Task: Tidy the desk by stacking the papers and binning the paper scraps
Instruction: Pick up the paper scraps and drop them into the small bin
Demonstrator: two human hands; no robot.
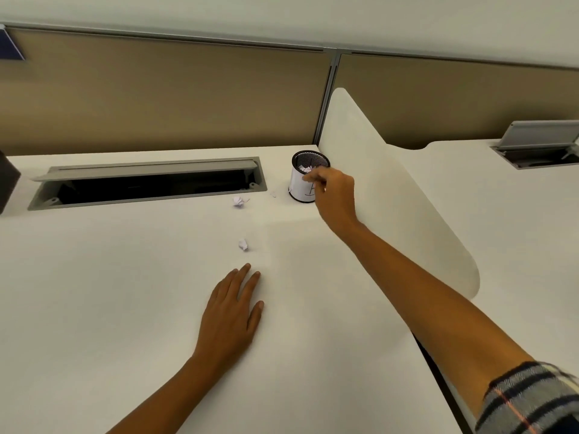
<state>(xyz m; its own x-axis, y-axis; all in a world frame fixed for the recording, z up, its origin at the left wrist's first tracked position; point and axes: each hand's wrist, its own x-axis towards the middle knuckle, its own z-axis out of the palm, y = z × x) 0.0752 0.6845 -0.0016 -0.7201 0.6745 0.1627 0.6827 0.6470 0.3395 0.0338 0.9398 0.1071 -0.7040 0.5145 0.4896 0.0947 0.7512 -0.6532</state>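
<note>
A black mesh cup wrapped in white paper serves as the bin at the back of the desk, with several white scraps inside it. My right hand hovers at its rim, fingertips pinching a small paper scrap over the opening. Two crumpled scraps and a tiny scrap lie on the desk left of the bin. A white paper sheet lies flat under my right forearm, faint against the desk. My left hand rests flat on the desk at the sheet's left edge, fingers straight.
An open grey cable tray is sunk into the desk at the back left. A curved white divider rises right of the bin, with a neighbouring desk beyond it. A dark object stands at the far left edge.
</note>
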